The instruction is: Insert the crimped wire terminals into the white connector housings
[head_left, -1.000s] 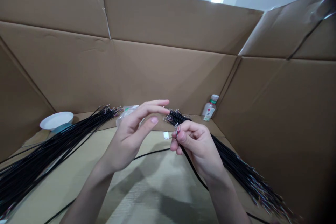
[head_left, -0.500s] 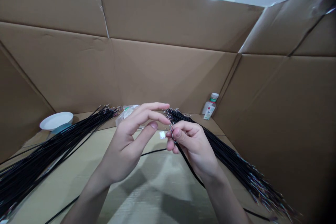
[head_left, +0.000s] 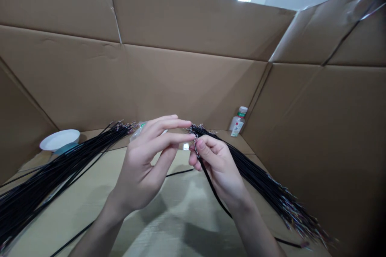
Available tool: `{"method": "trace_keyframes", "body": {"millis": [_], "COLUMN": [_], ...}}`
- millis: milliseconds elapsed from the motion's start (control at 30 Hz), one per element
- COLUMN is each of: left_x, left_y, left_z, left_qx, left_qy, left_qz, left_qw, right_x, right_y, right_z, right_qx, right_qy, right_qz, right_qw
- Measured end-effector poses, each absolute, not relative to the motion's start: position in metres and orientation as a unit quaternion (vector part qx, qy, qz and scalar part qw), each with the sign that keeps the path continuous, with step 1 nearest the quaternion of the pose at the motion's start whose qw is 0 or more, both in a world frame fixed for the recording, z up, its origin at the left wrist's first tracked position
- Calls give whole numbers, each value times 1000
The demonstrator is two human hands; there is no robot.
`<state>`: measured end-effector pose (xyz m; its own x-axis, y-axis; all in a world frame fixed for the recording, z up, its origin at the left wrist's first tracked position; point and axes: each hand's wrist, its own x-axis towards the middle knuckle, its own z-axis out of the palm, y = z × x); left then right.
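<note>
A black cable (head_left: 212, 188) with thin stripped wires fanned out at its end is pinched between the thumb and fingers of my right hand (head_left: 217, 161). The cable runs down from the grip and passes behind my right wrist. My left hand (head_left: 147, 160) is open, its fingers stretched toward the wire ends (head_left: 196, 141). Its index fingertip is at the wires; I cannot tell whether it presses on them. The left thumb is partly hidden behind the fingers.
Bundles of black cables lie on the left (head_left: 60, 172) and the right (head_left: 256, 178). A white bowl (head_left: 60, 138) stands at the far left, a bottle (head_left: 239, 122) at the back right. Cardboard walls (head_left: 193, 84) surround the work surface. A small white piece (head_left: 185, 146) lies beyond the hands.
My left thumb has drawn back behind the fingers, and the left index finger has straightened toward the wires. My right hand keeps its pinch on the cable. The view has shifted slightly.
</note>
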<state>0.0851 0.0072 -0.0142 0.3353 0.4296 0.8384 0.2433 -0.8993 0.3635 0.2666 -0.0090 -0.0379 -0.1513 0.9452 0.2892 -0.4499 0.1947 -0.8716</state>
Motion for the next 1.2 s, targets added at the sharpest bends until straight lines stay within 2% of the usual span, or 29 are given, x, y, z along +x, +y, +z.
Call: {"method": "trace_keyframes", "body": {"millis": [367,667,900,1200], "left_x": [93,88,83,77], "left_y": [4,9,12,17], "left_z": [-13,-13,-11,-10], "left_qx": [801,793,792,769], "left_qy": [250,291,274,248], "left_qz": [544,513,512,503], "left_qw": [24,153,189,307], "right_x": [262,262,266,266], "right_y": [-8,-10,-11,-17], "right_z": [-41,-39,-38,-31], "right_qx": [-269,-269,-320,-339], "right_qy": [-481,-516,-558,-596], "right_qz": [549,510,425,391], "right_qw": [629,634,637,614]}}
